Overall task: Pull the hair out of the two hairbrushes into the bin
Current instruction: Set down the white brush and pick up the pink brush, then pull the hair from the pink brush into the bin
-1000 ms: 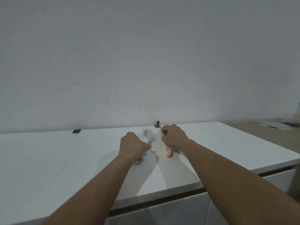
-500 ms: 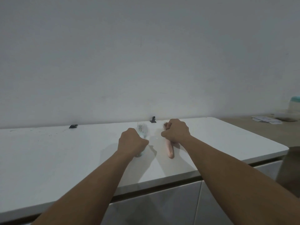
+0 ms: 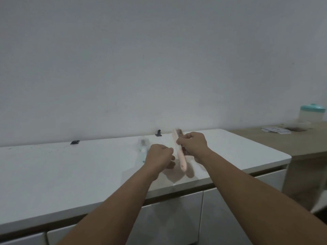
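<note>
1. The white counter top (image 3: 70,170) looks smooth and a little glossy, with soft reflections under the arms.
2. The pink hairbrush (image 3: 181,156) looks like smooth plastic.
3. The pale mint hairbrush (image 3: 143,144) also looks like plastic, partly blurred.
4. The wall (image 3: 141,59) is matt.
5. The side table (image 3: 265,142) looks like matt wood.
6. The container (image 3: 311,114) is translucent plastic.
</note>
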